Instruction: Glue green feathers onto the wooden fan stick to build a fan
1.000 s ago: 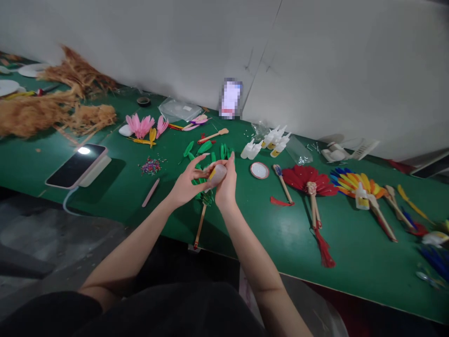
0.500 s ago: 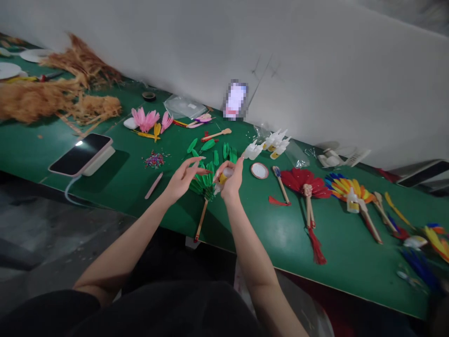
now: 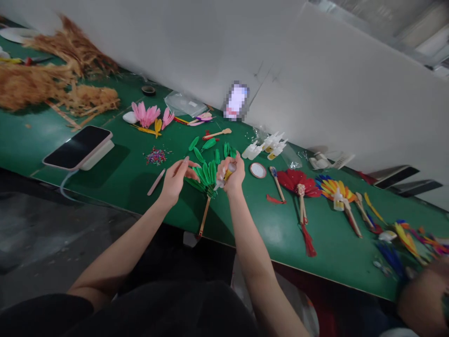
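A green feather fan point(image 3: 208, 174) lies on the green table, its wooden handle pointing toward me. My right hand point(image 3: 232, 174) is wrapped round a small glue bottle point(image 3: 227, 173) at the fan's right side, the white nozzle tilted down toward the base of the feathers. My left hand point(image 3: 176, 180) is at the fan's left edge, thumb and index finger raised and the other fingers reaching over the green feathers. Its fingers are apart, with nothing visible between them. Loose green feathers point(image 3: 209, 143) lie behind the fan.
Glue bottles point(image 3: 273, 144) and a round white dish point(image 3: 258, 170) are to the right, beyond them a red fan point(image 3: 299, 183) and a multicoloured fan point(image 3: 333, 187). Left are a phone point(image 3: 79, 147), coloured bits point(image 3: 156, 156) and pink feathers point(image 3: 145, 114). A person's arm shows bottom right.
My left hand has drawn slightly left and its fingers have spread. The bottle in my right hand now tilts nozzle-down to the left. The view has shifted, and a person's arm shows at the lower right.
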